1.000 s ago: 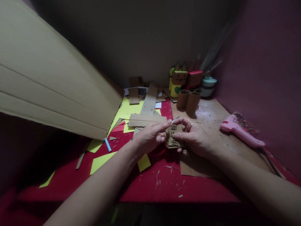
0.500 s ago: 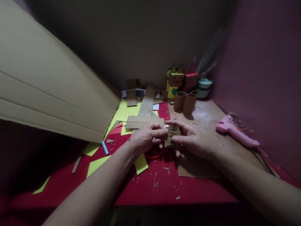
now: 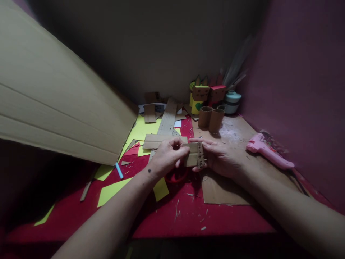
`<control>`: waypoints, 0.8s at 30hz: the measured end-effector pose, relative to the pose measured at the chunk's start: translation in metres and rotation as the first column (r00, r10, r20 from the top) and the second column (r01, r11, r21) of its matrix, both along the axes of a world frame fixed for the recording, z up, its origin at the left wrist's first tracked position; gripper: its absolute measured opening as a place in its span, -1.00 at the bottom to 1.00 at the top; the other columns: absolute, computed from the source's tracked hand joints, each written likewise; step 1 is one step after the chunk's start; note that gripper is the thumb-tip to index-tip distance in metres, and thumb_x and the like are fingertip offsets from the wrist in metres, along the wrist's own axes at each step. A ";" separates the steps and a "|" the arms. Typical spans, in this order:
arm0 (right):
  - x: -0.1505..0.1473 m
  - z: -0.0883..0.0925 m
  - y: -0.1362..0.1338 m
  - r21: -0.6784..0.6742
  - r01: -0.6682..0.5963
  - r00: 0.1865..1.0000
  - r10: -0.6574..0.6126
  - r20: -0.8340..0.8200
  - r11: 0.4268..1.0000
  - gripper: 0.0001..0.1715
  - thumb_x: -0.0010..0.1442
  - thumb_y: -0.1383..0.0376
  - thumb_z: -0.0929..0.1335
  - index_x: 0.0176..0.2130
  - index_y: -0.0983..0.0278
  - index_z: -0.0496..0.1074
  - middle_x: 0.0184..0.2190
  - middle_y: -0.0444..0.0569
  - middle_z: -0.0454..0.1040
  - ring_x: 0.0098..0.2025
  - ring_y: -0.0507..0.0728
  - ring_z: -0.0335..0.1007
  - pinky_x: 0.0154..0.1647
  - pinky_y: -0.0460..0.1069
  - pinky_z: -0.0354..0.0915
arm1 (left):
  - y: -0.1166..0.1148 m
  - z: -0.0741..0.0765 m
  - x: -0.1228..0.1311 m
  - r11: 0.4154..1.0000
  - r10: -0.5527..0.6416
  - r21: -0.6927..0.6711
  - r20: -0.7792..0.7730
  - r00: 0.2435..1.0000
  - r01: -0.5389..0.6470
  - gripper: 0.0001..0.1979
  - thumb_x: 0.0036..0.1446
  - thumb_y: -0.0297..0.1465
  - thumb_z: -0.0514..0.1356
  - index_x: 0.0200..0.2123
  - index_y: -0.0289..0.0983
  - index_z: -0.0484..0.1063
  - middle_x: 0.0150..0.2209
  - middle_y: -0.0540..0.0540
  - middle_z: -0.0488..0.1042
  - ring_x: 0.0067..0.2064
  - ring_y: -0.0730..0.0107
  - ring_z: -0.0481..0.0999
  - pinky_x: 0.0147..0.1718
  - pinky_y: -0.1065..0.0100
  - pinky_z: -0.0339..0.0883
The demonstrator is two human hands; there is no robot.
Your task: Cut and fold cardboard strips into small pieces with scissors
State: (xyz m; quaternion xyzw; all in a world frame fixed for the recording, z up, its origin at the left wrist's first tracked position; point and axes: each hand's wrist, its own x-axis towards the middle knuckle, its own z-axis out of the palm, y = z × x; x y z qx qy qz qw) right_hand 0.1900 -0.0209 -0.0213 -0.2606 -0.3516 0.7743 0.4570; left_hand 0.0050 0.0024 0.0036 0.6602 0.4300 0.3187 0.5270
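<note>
Between my two hands is a small folded piece of cardboard point(image 3: 192, 154), held above the table; its plain side faces me and dark printed marks run along its right edge. My left hand point(image 3: 172, 154) pinches its left side between thumb and fingers. The right side is gripped by my right hand point(image 3: 219, 157), with fingers partly hidden behind the piece. Below my left hand lies a red ring-shaped object point(image 3: 176, 177), mostly covered. A flat cardboard sheet point(image 3: 223, 189) rests beneath my right hand.
A pink glue gun point(image 3: 269, 151) lies at the right. Cardboard tubes point(image 3: 215, 120), a yellow cardboard figure point(image 3: 198, 100) and a pale blue-lidded jar point(image 3: 232, 101) stand behind. Yellow paper point(image 3: 111, 190), cardboard strips point(image 3: 167, 117) and a blue stick point(image 3: 119, 171) lie left. A large cardboard panel point(image 3: 67, 90) looms there.
The cardboard piece has turned in my hands: its printed face showed before, and now mostly its plain side does. My right fingers have shifted to its right edge.
</note>
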 end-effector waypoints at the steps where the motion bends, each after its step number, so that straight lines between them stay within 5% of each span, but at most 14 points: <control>1: 0.000 -0.001 0.000 0.004 0.001 1.000 -0.001 0.006 1.000 -0.62 0.17 0.31 0.33 0.02 0.28 0.38 -0.17 0.11 0.51 -0.28 0.21 0.50 -0.34 0.16 0.45 | -0.001 0.000 0.001 1.000 0.013 0.019 -0.018 1.000 -0.012 -0.80 0.06 -0.33 0.19 -0.51 -0.24 0.22 -0.72 0.14 0.23 -0.69 0.58 0.20 -0.64 0.48 0.08; 9: 0.001 0.000 -0.003 0.072 -0.036 0.998 0.033 0.045 0.997 -0.61 0.09 0.29 0.43 -0.04 0.23 0.48 -0.20 0.05 0.56 -0.23 0.15 0.50 -0.14 0.15 0.38 | -0.010 -0.004 0.002 0.972 0.029 0.235 -0.022 0.999 -0.023 -0.79 0.04 -0.26 0.24 -0.35 -0.25 0.30 -0.42 0.00 0.39 -0.39 0.42 0.38 -0.43 0.41 0.24; 14: 0.004 0.000 -0.003 0.123 -0.097 0.995 0.094 0.034 0.988 -0.63 0.05 0.26 0.46 -0.09 0.19 0.52 -0.23 0.02 0.56 -0.23 0.16 0.51 -0.11 0.19 0.36 | -0.014 -0.003 0.002 0.952 0.029 0.305 0.008 1.000 -0.030 -0.81 0.02 -0.30 0.25 -0.32 -0.26 0.35 -0.43 0.00 0.36 -0.41 0.43 0.34 -0.44 0.41 0.21; 24: 0.003 -0.006 -0.004 0.117 -0.142 0.989 0.136 0.059 0.983 -0.65 0.09 0.30 0.43 -0.07 0.17 0.51 -0.27 0.01 0.57 -0.23 0.14 0.51 -0.09 0.18 0.36 | -0.025 0.005 0.008 0.868 0.131 0.496 -0.202 0.971 -0.014 -0.86 0.08 -0.31 0.17 -0.38 -0.28 0.37 -0.51 0.01 0.35 -0.49 0.47 0.26 -0.50 0.41 0.13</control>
